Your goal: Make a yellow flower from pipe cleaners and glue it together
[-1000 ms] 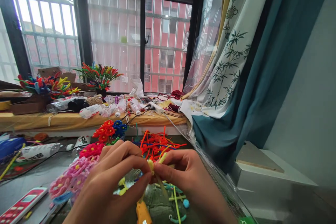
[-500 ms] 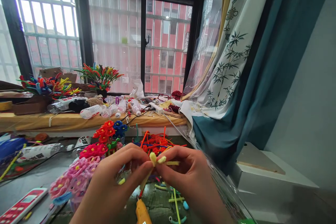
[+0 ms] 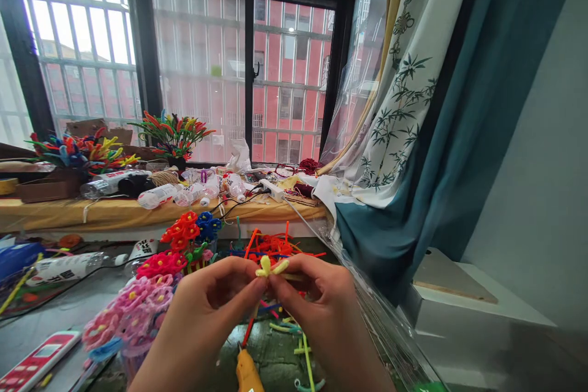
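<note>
A pale yellow pipe cleaner point(image 3: 265, 266), bent into small petal-like loops, is pinched between both hands over the table. My left hand point(image 3: 214, 300) grips it from the left with thumb and index finger. From the right, my right hand point(image 3: 316, 294) pinches it the same way, fingertips almost meeting the left ones. Part of the pipe cleaner is hidden behind the fingers. Below the hands lies a yellow-orange glue gun point(image 3: 248, 372), its tip near a red stem point(image 3: 248, 332).
Pink pipe-cleaner flowers point(image 3: 133, 306) and red ones point(image 3: 181, 229) stand left of the hands. Behind are loose red pipe cleaners point(image 3: 275, 245); green pieces point(image 3: 307, 355) lie right of the glue gun. A red-and-white remote-like device point(image 3: 39, 358) lies at lower left. Bottles point(image 3: 158, 196) line the sill.
The yellow pipe cleaner has turned in my fingers and now shows its loops more spread, like petals. Both hands stay close together, with the fingertips slightly shifted.
</note>
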Available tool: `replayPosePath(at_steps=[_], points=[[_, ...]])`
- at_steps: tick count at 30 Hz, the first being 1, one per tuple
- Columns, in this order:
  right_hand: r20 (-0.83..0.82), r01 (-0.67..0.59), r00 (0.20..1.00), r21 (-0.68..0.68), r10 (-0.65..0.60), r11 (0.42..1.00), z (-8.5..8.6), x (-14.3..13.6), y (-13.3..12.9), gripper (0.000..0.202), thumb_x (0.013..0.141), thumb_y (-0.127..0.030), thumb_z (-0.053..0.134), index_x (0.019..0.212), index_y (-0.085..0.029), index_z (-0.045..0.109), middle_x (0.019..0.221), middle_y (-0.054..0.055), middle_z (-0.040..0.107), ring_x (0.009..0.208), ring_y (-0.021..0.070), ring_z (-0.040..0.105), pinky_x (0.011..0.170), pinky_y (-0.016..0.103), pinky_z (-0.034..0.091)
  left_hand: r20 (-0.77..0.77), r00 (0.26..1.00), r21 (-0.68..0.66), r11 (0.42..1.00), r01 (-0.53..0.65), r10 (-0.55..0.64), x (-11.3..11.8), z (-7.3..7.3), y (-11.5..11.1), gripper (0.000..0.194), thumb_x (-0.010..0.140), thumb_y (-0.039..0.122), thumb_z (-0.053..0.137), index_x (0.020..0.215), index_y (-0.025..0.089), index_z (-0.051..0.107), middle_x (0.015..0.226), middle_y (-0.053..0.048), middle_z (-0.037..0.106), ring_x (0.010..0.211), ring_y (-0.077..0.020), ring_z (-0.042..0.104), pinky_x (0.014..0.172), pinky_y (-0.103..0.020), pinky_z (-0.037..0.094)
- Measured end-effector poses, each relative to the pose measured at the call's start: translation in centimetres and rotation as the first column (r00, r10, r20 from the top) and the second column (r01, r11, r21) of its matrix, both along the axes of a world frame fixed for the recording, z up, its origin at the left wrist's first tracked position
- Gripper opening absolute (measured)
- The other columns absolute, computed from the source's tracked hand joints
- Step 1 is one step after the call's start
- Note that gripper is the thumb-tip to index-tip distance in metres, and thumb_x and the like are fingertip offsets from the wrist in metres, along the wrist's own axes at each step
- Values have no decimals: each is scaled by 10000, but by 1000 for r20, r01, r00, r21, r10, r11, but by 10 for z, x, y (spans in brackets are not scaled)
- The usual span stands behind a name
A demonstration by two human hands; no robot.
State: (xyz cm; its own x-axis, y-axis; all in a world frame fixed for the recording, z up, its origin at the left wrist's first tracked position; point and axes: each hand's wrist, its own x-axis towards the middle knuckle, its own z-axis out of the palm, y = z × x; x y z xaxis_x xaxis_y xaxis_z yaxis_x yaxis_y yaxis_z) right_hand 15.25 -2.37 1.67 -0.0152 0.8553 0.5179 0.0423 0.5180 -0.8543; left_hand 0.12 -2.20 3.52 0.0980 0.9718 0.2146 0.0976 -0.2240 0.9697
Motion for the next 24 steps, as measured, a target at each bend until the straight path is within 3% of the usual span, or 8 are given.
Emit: replayPosePath(at_steps=[8, 12, 15, 20, 24], points=[[38, 79, 996, 172, -87, 982, -11, -10, 6, 123, 892, -244, 654, 821, -175, 728, 798, 59, 745, 723, 195, 697, 659, 280, 549, 72, 996, -48, 998, 51, -47, -5, 3, 0, 368, 602, 506, 870, 704, 177, 741, 642, 9, 658, 622, -123, 546, 563, -188, 405], [121, 122, 975, 402, -185, 907, -9, -9, 5, 115, 924, -171, 615, 865, -184, 712, 828, 44, 733, 754, 175, 692, 689, 255, 525, 13, 994, -12, 994, 111, -111, -16, 0, 4, 354, 680, 529, 818, 739, 187, 749, 609, 26, 602, 572, -101, 480, 509, -173, 354], [175, 122, 954, 515, -244, 848, -11, -7, 6, 146, 964, -162, 560, 933, -184, 701, 884, 60, 730, 809, 174, 698, 729, 243, 529, -17, 996, 16, 996, 85, -84, -20, -2, 6, 345, 695, 519, 806, 764, 186, 747, 654, 6, 632, 613, -124, 508, 531, -187, 372], [313, 99, 896, 553, -316, 828, -16, -5, 8, 298, 1054, -273, 408, 983, -184, 684, 924, 81, 713, 833, 194, 688, 763, 274, 530, -52, 997, -48, 997, 61, -63, -18, -4, 7, 343, 644, 478, 835, 775, 175, 742, 660, -6, 656, 615, -140, 512, 533, -201, 367], [403, 83, 836, 576, -371, 813, -19, -4, 10, 352, 1064, -268, 357, 969, -155, 676, 907, 102, 702, 816, 210, 680, 755, 292, 527, -60, 997, -44, 998, 53, -56, -16, -5, 11, 369, 617, 513, 831, 724, 172, 736, 588, 28, 579, 546, -112, 441, 480, -187, 313]])
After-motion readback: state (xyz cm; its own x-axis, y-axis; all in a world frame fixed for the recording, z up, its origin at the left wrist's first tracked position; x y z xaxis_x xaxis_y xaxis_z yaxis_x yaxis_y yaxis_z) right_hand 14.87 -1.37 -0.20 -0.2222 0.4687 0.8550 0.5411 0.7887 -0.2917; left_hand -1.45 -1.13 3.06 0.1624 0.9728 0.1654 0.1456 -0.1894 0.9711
